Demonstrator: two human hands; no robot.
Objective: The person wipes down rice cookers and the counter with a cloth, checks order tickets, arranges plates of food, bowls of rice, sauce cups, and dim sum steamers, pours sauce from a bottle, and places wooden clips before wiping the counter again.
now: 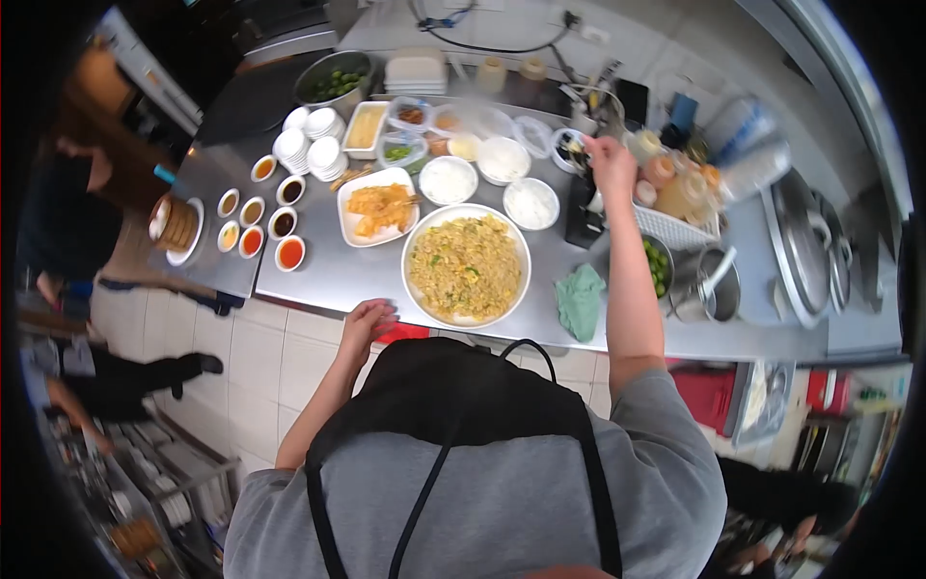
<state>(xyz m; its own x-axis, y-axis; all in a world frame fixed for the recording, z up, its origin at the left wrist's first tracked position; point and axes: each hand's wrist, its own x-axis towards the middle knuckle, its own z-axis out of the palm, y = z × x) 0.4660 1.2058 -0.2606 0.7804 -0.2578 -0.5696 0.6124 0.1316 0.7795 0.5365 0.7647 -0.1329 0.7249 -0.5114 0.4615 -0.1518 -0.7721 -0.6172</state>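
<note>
Grip of right hand (610,160) unclear by small container (557,156), contents (571,150) blurred.

The metal table (352,289) carries sauce cups (289,254) at left, a large plate of fried rice (467,268) at the near middle, rice bowls (449,180) beyond it, and a green cloth (580,302) at right.

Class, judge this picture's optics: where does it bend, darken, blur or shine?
Head view: fisheye bowing towards the edges, the large lid looking stretched; head view: corners fall to black; head view: a hazy smear behind the bowls of rice; head view: soft, pale sheen on the steel counter.
</note>
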